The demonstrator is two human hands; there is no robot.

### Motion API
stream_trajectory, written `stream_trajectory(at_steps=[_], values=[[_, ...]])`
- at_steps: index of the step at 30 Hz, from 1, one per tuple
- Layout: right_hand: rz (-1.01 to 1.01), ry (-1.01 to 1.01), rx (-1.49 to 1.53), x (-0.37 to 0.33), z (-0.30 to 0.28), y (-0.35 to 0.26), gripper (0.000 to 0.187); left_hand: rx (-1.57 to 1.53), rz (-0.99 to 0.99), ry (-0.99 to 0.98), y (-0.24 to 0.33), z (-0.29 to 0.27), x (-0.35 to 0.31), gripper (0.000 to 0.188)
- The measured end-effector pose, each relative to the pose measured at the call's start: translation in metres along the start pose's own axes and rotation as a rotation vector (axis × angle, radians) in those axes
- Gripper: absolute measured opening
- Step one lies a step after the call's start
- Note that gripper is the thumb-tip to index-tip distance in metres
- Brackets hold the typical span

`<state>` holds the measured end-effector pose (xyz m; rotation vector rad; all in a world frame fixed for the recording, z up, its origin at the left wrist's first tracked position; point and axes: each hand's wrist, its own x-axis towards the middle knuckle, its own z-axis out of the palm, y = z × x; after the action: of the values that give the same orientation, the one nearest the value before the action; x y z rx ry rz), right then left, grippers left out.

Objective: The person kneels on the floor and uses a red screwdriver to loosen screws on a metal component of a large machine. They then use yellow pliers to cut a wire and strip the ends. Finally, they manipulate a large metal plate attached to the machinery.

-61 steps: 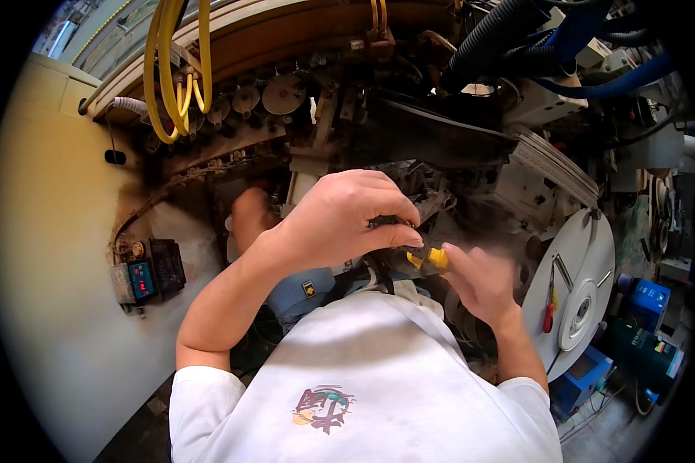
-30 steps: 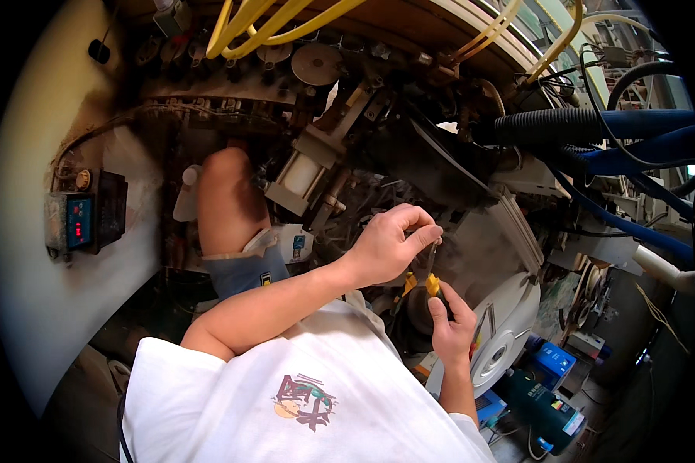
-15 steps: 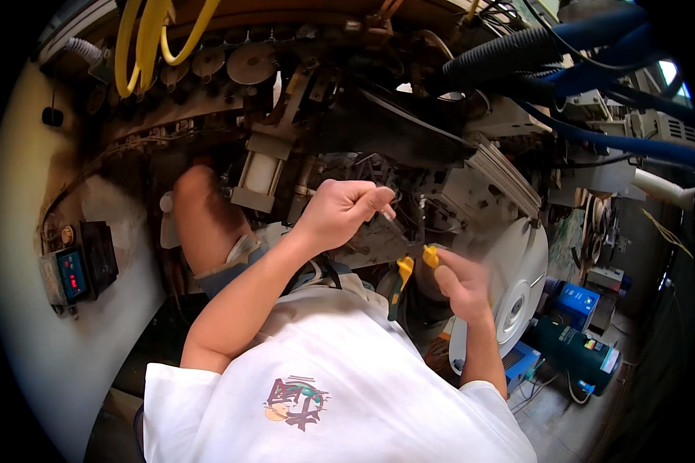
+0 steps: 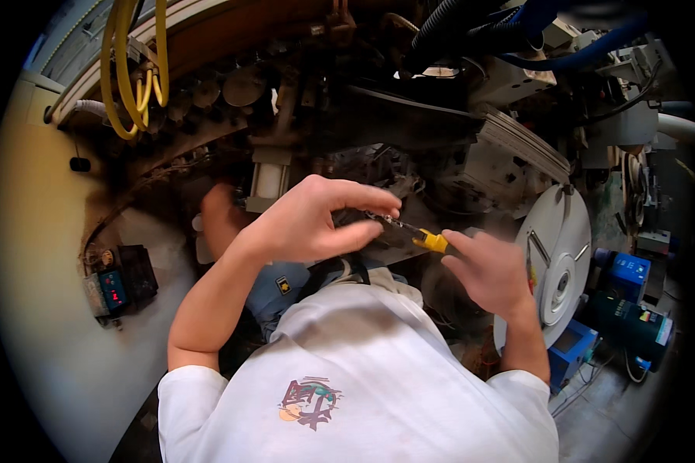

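Note:
My right hand (image 4: pixel 490 270) is closed round the yellow handle of a tool that looks like pliers (image 4: pixel 431 241), and is smeared by motion. The tool's thin metal end points left toward my left hand (image 4: pixel 316 220). That hand is raised in front of my chest, its thumb and fingers curved apart. A small shiny metal piece (image 4: pixel 383 218) shows between its fingertips. I cannot tell whether it is part of the tool, a separate piece or something behind.
A dark machine with a metal cylinder (image 4: pixel 270 179) spreads ahead. On the right stands a large white disc (image 4: pixel 552 255), with a green motor (image 4: pixel 629 328) and blue boxes beyond. Yellow hoses (image 4: pixel 123 77) hang at upper left, above a box with a lit display (image 4: pixel 114 292).
My left hand has gone from a closed pinch to spread fingers. The pliers' handles, apart before, now show as one yellow piece, and their end has swung toward my left hand. The view has shifted.

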<state>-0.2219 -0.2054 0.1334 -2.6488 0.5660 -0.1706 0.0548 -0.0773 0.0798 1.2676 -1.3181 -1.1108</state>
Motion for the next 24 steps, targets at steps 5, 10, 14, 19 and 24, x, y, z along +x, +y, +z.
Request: stream_trajectory(at_steps=[5, 10, 14, 19, 24], values=[[-0.11, 0.1, -0.142, 0.011, -0.004, -0.009, 0.036, 0.506, 0.221, 0.103, 0.018, -0.001, -0.002, 0.022], [-0.209, 0.152, -0.22, 0.024, -0.001, -0.018, 0.036, 0.733, 0.123, 0.025, 0.028, -0.012, -0.009, 0.017], [-0.236, 0.172, -0.237, 0.024, 0.005, -0.019, 0.037, 0.624, -0.017, 0.069, 0.025, -0.005, -0.015, 0.018], [-0.16, 0.173, -0.178, 0.015, 0.023, -0.016, 0.037, 0.378, -0.243, 0.154, 0.013, 0.006, -0.021, 0.017], [-0.117, 0.125, -0.072, 0.008, 0.052, -0.013, 0.035, 0.123, -0.394, 0.165, -0.015, 0.02, -0.049, 0.018]])
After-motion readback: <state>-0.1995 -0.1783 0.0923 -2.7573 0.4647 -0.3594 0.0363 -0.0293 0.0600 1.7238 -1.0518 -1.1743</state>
